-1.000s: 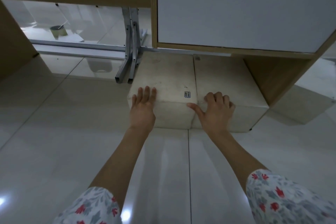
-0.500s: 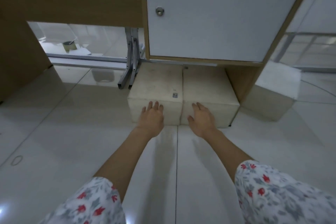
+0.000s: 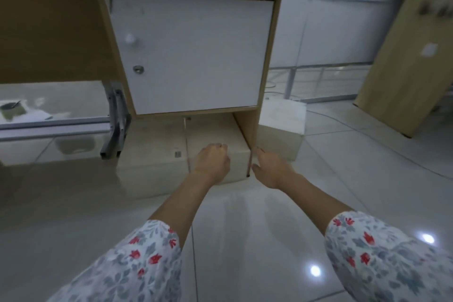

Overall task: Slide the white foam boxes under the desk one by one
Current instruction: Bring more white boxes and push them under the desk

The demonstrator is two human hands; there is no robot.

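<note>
We see the desk (image 3: 191, 54), its white cabinet door raised off the floor, and that gap is why two white foam boxes sit pushed in side by side beneath it: the left box (image 3: 152, 152) and the right box (image 3: 218, 140), which touch along one seam. A third box (image 3: 282, 125) waits outside, just beyond the desk's side panel, probably next in line. Our left hand (image 3: 213, 162) rests over the right box with its grip curled in and holding nothing; our right hand (image 3: 269, 169) reaches toward the third box, grip spread. The floor (image 3: 73, 203) is glossy pale tile, with a wooden panel (image 3: 402, 61) leaning at far right.
</note>
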